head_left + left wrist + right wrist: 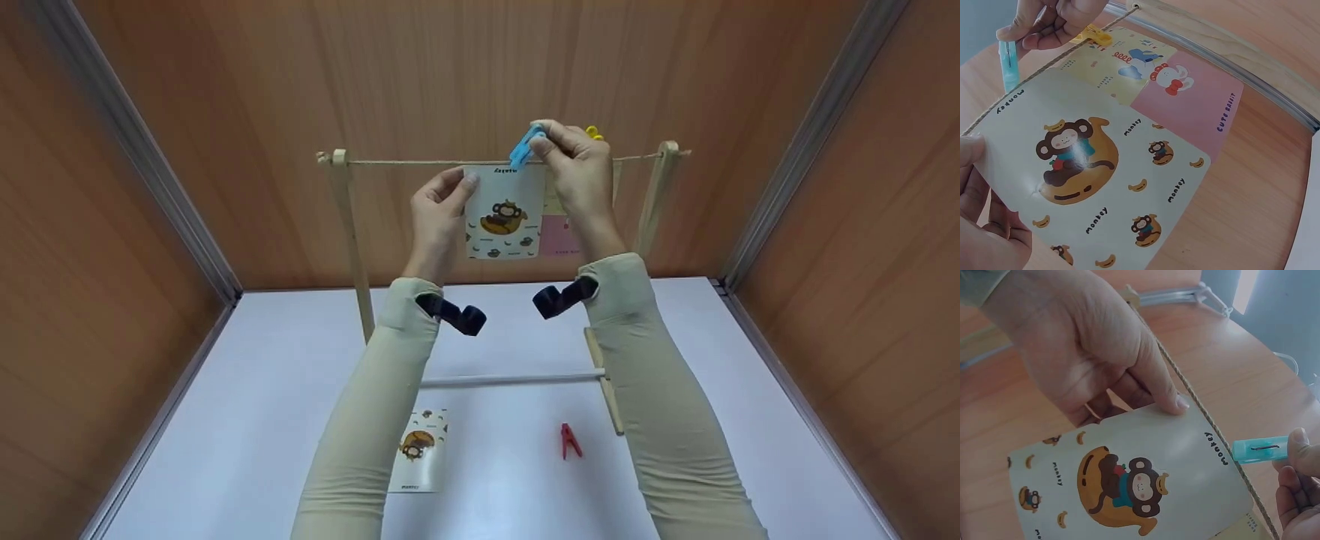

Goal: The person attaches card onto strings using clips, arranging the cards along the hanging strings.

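Bimanual hold with separate grips.
A red clip (566, 436) lies nearest; beyond, the left hand (440, 210) pinches the card (504, 217), seemingly aligning its edge with the cord (420, 163), where the right hand (579, 161) pinches a blue clip (525, 148).

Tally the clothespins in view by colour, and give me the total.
Light-blue plastic clothespin: 1
Yellow plastic clothespin: 1
Red plastic clothespin: 1
Total: 3
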Available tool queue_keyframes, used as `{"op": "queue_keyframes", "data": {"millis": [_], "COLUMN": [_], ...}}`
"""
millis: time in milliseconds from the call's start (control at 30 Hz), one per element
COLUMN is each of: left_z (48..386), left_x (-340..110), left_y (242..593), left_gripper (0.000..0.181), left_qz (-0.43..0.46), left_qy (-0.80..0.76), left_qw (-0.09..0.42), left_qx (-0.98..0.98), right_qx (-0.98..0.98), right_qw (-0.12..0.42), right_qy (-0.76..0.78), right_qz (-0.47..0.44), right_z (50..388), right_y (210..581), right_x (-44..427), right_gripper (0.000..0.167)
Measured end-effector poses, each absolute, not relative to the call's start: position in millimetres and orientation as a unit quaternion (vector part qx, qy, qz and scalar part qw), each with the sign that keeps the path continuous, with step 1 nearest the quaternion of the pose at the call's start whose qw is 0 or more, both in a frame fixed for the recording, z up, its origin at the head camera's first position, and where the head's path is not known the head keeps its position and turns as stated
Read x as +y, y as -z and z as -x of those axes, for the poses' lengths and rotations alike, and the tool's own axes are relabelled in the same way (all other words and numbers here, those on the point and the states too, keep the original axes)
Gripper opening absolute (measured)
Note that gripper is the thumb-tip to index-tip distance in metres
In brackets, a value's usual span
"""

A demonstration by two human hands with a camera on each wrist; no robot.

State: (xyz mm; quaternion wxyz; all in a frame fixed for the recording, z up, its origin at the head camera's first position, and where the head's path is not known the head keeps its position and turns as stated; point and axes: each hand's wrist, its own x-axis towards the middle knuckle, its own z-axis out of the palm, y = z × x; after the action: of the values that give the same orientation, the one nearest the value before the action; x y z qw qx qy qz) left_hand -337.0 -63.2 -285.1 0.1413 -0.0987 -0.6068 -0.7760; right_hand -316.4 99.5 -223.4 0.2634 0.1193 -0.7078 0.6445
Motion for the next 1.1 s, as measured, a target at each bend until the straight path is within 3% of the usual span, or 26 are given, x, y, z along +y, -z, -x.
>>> {"op": "queue_keyframes", "data": {"millis": [1100], "left_z": [335], "left_x": [-60], "left_y": [293], "left_gripper": [0.033], "left_qz": [0.096], "left_qy": [0.786], "left_qw": [0.119], "left_qx": [-0.598], "right_qx": [-0.815], "right_qw": [0.246], "right_qy": [-0.510], "right_qz": [-0.126], "right_z": [320], "right_y": [233], "right_x": [96], "right_gripper": [0.031]}}
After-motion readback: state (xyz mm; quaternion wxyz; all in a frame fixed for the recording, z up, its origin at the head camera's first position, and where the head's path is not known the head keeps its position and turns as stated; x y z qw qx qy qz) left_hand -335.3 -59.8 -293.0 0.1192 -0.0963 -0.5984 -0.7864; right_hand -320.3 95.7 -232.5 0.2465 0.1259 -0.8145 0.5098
